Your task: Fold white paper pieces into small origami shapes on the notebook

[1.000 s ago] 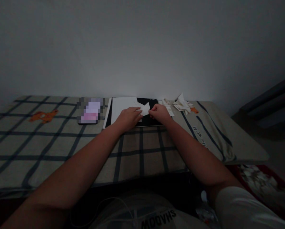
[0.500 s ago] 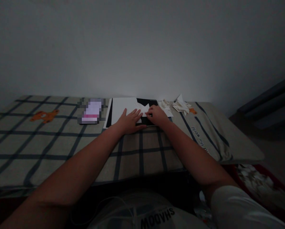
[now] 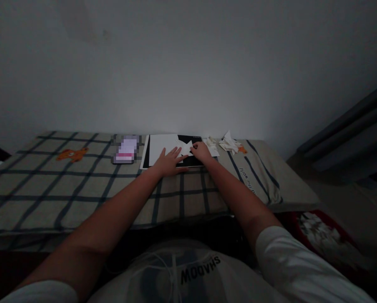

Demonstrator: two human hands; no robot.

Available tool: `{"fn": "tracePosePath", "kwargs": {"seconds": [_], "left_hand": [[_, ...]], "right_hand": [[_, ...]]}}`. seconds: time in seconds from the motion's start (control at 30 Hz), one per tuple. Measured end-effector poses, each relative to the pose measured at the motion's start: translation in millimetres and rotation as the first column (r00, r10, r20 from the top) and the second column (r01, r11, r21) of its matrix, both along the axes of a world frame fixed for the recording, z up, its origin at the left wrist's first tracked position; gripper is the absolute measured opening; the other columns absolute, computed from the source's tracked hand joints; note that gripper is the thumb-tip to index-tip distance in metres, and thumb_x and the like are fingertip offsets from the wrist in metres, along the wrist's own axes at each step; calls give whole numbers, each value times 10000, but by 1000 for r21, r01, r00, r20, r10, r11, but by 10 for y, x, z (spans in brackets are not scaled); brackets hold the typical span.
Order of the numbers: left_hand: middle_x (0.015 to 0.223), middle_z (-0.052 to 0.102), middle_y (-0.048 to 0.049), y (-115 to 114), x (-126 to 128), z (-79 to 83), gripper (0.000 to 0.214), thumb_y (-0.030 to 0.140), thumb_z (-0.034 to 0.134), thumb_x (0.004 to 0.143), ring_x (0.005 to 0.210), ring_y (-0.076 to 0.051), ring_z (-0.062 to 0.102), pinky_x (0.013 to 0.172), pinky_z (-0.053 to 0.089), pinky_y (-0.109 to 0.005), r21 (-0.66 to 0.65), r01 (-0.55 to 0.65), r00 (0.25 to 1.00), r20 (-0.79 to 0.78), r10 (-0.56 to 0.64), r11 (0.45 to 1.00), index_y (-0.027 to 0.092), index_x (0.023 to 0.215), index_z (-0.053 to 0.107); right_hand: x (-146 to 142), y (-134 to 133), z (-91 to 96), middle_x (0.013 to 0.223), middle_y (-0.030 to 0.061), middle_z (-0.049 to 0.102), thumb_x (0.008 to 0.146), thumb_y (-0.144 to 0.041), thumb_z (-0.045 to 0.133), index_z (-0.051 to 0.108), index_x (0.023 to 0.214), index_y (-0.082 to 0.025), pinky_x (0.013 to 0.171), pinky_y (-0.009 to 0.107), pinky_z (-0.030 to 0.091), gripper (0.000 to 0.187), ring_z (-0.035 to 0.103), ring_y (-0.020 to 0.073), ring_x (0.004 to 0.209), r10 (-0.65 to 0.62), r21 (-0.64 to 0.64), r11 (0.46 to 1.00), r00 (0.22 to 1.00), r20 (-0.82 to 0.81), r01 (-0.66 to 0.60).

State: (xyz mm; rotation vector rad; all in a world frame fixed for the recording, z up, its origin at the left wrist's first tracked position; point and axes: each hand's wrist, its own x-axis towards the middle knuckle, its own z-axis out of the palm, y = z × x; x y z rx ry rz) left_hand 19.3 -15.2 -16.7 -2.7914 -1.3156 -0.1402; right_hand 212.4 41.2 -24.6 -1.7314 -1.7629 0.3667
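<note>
"So, what lettering can we read here?"

"We make out SHADOW, upside down to us, on the shirt [image 3: 207, 286], on the near side of the black board [image 3: 188, 138]. On the checked cloth [image 3: 169, 198], to the right of the board and nearer us, we read "the world", also upside down. The phone [image 3: 127, 148] to the board's left has a blurred screen, so we get no words there."

"And how do we see the hands?"

"The left hand [image 3: 168, 163] lies palm down over the board's near edge, fingers spread, grasping nothing. The right hand [image 3: 202, 152] reaches over the board's right part, fingers curled, fingertips at the folded white paper [image 3: 185, 147]. We cannot tell whether they pinch it or only press."

"Where do we find that paper?"

"On the board, by the right edge of the white sheet [image 3: 159, 147]. We also see crumpled paper [image 3: 230, 143] to the board's right."
</note>
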Motion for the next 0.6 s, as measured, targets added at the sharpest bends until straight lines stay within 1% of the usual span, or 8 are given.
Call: {"fn": "tracePosePath", "kwargs": {"seconds": [0.07,0.17,0.23,0.3,0.4,0.47,0.6], "left_hand": [[1551,191,-127,-14,-3,-27,712,717,255,853,1432,-302,134,1079,77,-631,48,-12,1000,8,11,999,316,1432,355],[1552,199,-120,-47,-10,-37,664,673,277,879,1434,-279,137,1096,74,-603,136,0,1000,15,-2,991,299,1418,382],[1553,204,-104,-82,-15,-22,624,621,294,904,1434,-260,143,1112,64,-575,201,6,1000,23,-11,980,278,1419,382],[1555,203,-89,-124,-18,2,592,573,315,920,1433,-248,149,1126,52,-550,262,-8,999,41,-3,965,265,1422,376],[1556,205,-74,-191,-5,43,557,512,326,935,1432,-237,158,1140,37,-522,327,-42,997,68,20,944,248,1423,373],[1554,213,-71,-230,36,82,552,488,326,939,1429,-235,170,1147,40,-507,350,-52,996,82,25,935,232,1426,370],[1548,236,-80,-292,253,240,580,490,352,929,1421,-240,198,1154,76,-485,374,-40,993,115,-3,927,212,1438,347]], "right_hand": [[-16,29,12,941,107,694,804,-240,577,691,919,-122,818,288,445,200,621,188,875,-27,-16,1000,998,-54,26],[-48,56,34,904,82,703,779,-233,596,689,853,-141,803,279,451,150,630,177,853,-43,-14,999,986,-163,42],[-66,54,52,868,66,703,755,-220,616,684,811,-143,792,268,454,117,631,165,833,-43,-4,999,965,-258,43],[-67,27,74,790,46,694,740,-217,624,674,788,-141,744,255,465,103,631,150,765,-37,7,999,928,-372,43],[-12,-65,121,667,6,654,752,-229,602,651,796,-139,617,223,467,111,612,121,629,-28,20,999,829,-559,47],[69,-153,163,663,-9,643,762,-228,587,627,814,-143,553,192,453,107,606,100,598,-23,33,998,736,-676,61],[318,-331,254,656,-25,630,771,-185,569,567,795,-155,533,163,468,38,595,67,554,-13,49,993,532,-847,103]]}}
